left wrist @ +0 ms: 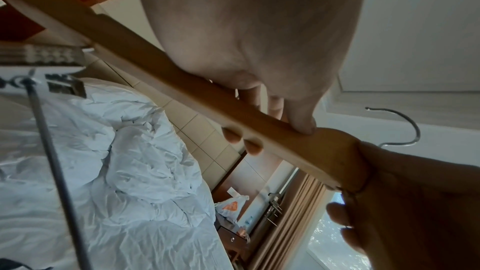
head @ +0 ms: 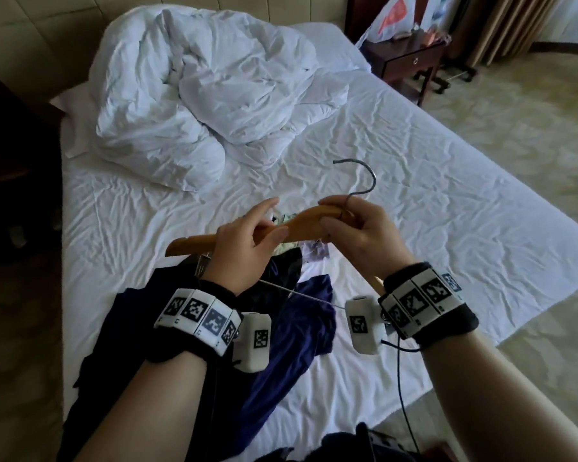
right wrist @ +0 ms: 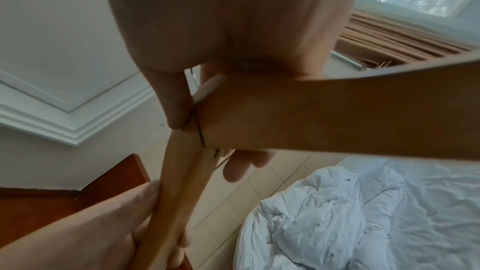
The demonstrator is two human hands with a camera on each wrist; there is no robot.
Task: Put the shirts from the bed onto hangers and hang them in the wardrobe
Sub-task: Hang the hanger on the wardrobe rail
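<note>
Hands gripping curved wooden hanger — wire-hooked

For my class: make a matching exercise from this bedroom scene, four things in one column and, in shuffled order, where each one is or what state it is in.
Column 1
1. wooden hanger
2. white duvet
3. dark blue shirts
4. nightstand

Column 2
A. crumpled in a heap at the head of the bed
B. gripped by the left hand and the right hand
C. standing on the floor beside the bed
D. lying on the sheet at the near edge of the bed

Pairs: 1-B, 2-A, 3-D, 4-C
</note>
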